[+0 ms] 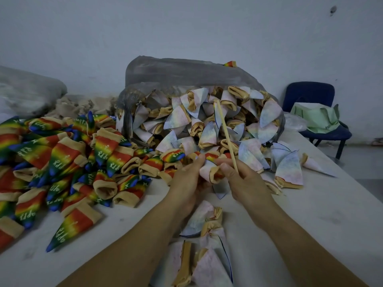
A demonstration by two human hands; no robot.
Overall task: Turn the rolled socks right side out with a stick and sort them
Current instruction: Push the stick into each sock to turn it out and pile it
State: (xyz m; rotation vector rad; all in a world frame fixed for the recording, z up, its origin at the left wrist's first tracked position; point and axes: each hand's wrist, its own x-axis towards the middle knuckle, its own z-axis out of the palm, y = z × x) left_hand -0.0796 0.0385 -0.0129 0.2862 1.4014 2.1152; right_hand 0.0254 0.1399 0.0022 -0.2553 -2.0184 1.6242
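Both hands hold one rolled sock (210, 169) above the table, pale side out with a bit of rainbow showing at its top. My left hand (186, 179) grips its left side. My right hand (241, 180) pinches its right edge and also holds a thin wooden stick (226, 133), which slants up and away over the bag. A clear plastic bag (186, 73) behind spills many pale inside-out socks (207, 121). Rainbow socks turned right side out (62, 162) lie heaped at the left.
Several pale socks (205, 245) lie on the white table (310, 214) between my forearms. A grey bag (27, 90) and beige cloth sit at the back left. A blue chair (310, 112) with a green bag (317, 117) stands at the right, beyond the table edge.
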